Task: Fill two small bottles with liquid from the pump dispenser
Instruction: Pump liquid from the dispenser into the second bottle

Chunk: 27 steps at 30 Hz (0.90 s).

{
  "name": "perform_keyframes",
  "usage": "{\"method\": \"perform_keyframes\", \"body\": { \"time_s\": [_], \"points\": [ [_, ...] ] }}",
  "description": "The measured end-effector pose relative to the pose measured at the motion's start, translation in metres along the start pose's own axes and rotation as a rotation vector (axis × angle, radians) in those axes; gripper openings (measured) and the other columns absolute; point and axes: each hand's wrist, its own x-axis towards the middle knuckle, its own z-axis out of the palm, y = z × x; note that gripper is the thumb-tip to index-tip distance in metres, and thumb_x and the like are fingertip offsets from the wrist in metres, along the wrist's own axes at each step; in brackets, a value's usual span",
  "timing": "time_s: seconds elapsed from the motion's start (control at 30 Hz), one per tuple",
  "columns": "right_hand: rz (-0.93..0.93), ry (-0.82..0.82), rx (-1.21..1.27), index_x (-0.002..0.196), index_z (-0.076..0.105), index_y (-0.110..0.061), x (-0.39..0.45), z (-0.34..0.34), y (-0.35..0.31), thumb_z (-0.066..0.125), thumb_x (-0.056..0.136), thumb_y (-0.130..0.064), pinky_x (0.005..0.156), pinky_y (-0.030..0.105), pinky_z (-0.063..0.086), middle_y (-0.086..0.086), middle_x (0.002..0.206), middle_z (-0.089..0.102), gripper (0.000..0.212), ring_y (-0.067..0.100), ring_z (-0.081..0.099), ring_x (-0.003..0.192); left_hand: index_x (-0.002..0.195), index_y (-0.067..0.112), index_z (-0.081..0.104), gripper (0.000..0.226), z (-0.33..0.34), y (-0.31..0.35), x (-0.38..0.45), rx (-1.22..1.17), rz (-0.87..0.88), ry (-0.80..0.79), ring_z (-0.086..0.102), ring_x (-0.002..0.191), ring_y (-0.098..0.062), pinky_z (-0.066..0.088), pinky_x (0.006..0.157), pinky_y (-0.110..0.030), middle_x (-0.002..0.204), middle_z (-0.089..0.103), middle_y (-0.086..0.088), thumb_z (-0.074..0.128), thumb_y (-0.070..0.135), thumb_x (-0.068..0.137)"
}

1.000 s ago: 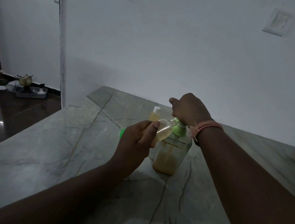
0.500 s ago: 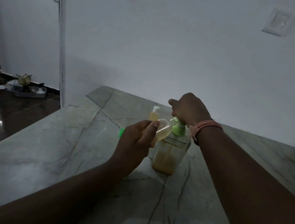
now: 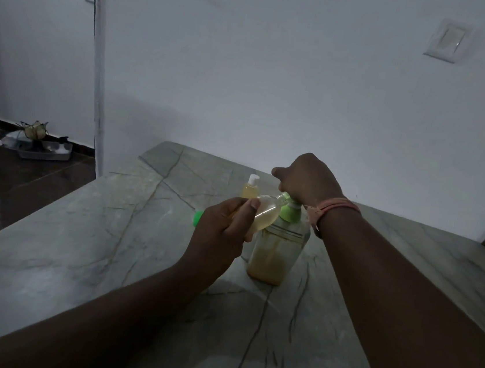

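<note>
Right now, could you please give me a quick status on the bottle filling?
Left hand holds small bottle tilted, mouth at the spout. Right hand on pump dispenser head. Second small bottle capped, standing behind. Nothing in the way.

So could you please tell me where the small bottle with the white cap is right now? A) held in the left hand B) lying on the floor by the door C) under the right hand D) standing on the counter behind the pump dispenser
D: the white-capped bottle stands upright on the counter, behind the pump dispenser, untouched by either hand.
</note>
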Motion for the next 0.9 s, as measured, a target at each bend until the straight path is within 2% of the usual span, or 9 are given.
{"method": "perform_keyframes", "body": {
  "time_s": [0.07,0.17,0.4,0.47,0.57,0.7,0.77,0.83,0.9],
  "points": [
    [-0.004,0.018,-0.028,0.069,0.058,-0.014,-0.001,-0.002,-0.003,0.061,0.081,-0.036,0.069,0.033,0.05,0.006,0.081,0.069,0.025,0.029,0.065,0.076,0.102,0.023,0.071,0.026,-0.001,0.0,0.0,0.003,-0.001,0.001,0.053,0.051,-0.008,0.039,0.045,-0.026,0.063,0.062,0.002,0.049,0.035,0.106],
    [-0.012,-0.047,-0.042,0.079,0.066,-0.013,0.001,-0.007,-0.008,0.061,0.083,-0.04,0.077,0.035,0.054,0.005,0.088,0.074,0.028,0.027,0.069,0.083,0.101,0.026,0.07,0.024,-0.001,0.001,-0.001,-0.008,0.009,-0.007,0.053,0.051,-0.008,0.039,0.045,-0.026,0.064,0.062,0.0,0.049,0.036,0.106],
    [-0.022,-0.022,-0.013,0.086,0.063,-0.008,0.004,-0.001,0.002,0.058,0.086,-0.04,0.077,0.038,0.055,0.009,0.088,0.067,0.032,0.03,0.063,0.081,0.097,0.031,0.069,0.023,0.0,0.0,0.001,-0.002,0.023,-0.007,0.053,0.05,-0.01,0.04,0.045,-0.026,0.065,0.062,-0.001,0.049,0.035,0.106],
    [-0.013,-0.038,-0.021,0.088,0.067,-0.008,0.005,0.0,0.003,0.059,0.084,-0.038,0.072,0.037,0.055,0.009,0.087,0.069,0.031,0.03,0.066,0.081,0.098,0.03,0.07,0.023,0.0,-0.001,0.001,0.005,0.016,-0.004,0.053,0.051,-0.01,0.041,0.045,-0.025,0.065,0.062,-0.002,0.049,0.036,0.105],
    [-0.03,-0.05,-0.09,0.08,0.065,-0.011,0.005,-0.002,-0.001,0.06,0.082,-0.033,0.06,0.03,0.044,0.003,0.075,0.064,0.022,0.026,0.063,0.072,0.101,0.029,0.069,0.022,-0.001,0.0,0.0,0.012,0.016,-0.007,0.054,0.051,-0.009,0.04,0.045,-0.025,0.065,0.062,0.0,0.049,0.037,0.105],
    [-0.036,-0.034,-0.104,0.076,0.065,-0.013,0.006,-0.01,-0.008,0.059,0.085,-0.039,0.073,0.031,0.053,0.002,0.081,0.072,0.028,0.024,0.068,0.079,0.095,0.033,0.068,0.023,0.001,0.003,-0.001,0.004,0.027,-0.006,0.053,0.051,-0.01,0.041,0.046,-0.025,0.068,0.062,-0.006,0.048,0.035,0.105],
    [-0.047,-0.02,-0.105,0.079,0.066,-0.013,0.007,-0.008,-0.006,0.057,0.086,-0.037,0.069,0.03,0.051,0.001,0.079,0.07,0.027,0.023,0.066,0.075,0.093,0.034,0.068,0.024,0.001,0.003,-0.001,-0.006,0.027,-0.001,0.052,0.051,-0.011,0.04,0.045,-0.025,0.067,0.062,-0.005,0.048,0.034,0.106],
    [-0.053,-0.032,-0.106,0.082,0.065,-0.01,0.008,-0.002,-0.002,0.056,0.084,-0.031,0.057,0.028,0.042,0.001,0.071,0.061,0.023,0.022,0.058,0.065,0.094,0.031,0.069,0.024,0.0,0.002,0.0,0.002,0.027,-0.001,0.052,0.051,-0.011,0.04,0.045,-0.025,0.065,0.062,-0.003,0.048,0.034,0.106],
    [-0.029,-0.046,-0.092,0.079,0.065,-0.01,0.007,0.002,0.0,0.057,0.081,-0.029,0.056,0.028,0.039,0.003,0.071,0.06,0.021,0.023,0.058,0.065,0.096,0.025,0.07,0.026,0.0,-0.001,0.0,0.015,0.022,0.002,0.052,0.05,-0.011,0.039,0.045,-0.025,0.064,0.061,-0.003,0.048,0.033,0.106]
  ]
}}
